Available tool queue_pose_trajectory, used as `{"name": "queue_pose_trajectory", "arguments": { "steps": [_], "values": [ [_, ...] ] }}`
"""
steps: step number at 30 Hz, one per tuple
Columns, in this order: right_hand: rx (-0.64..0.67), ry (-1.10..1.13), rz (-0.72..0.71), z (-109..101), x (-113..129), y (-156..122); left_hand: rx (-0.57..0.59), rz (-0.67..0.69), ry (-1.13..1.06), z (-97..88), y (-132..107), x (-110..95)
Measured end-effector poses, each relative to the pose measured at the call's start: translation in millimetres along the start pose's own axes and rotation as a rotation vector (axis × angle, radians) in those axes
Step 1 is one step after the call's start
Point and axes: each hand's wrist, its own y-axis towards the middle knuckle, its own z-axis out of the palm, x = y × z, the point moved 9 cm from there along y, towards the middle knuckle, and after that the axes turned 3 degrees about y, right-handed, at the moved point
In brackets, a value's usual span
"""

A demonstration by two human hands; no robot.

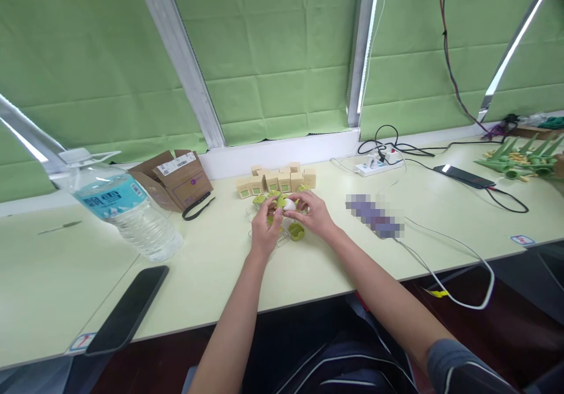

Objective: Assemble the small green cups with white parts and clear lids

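Both my hands meet over a small white ball-shaped piece [289,204] on the pale green table [211,265]. My left hand [265,228] pinches it from the left, fingers closed. My right hand [314,213] grips it from the right, fingers curled. Small green pieces [296,231] lie around and under the hands, with clear plastic wrapping beneath. Just behind stands a cluster of small beige boxes [277,178] with green marks.
A large water bottle [126,206] lies on its side at left, a dark phone [127,309] near the front edge. An open cardboard box [176,177] sits behind. A power strip [378,165], cables, another phone [463,176] and green plastic parts [520,160] are at right.
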Motion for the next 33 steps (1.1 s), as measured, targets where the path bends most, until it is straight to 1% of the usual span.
{"name": "queue_pose_trajectory", "arguments": {
  "steps": [4,9,15,23,28,33],
  "values": [
    [0.016,-0.010,0.000,2.5,-0.9,-0.8,0.024,0.022,0.046,2.0,-0.2,-3.8],
    [0.033,-0.019,-0.012,5.3,-1.6,-1.3,0.023,0.033,0.085,2.2,-0.8,-2.0],
    [0.050,0.033,-0.017,6.8,-2.2,-1.3,0.030,0.045,0.099,3.4,-1.9,-2.1],
    [0.097,0.036,0.004,9.1,-0.4,-0.9,0.017,0.097,0.129,3.6,-2.7,-7.1],
    [0.121,0.042,-0.020,10.5,2.7,-0.7,0.005,0.116,0.141,2.7,-2.8,-10.4],
    [0.132,0.030,-0.048,11.3,4.3,-1.3,-0.010,0.099,0.162,1.5,-2.4,-7.2]
  ]
}}
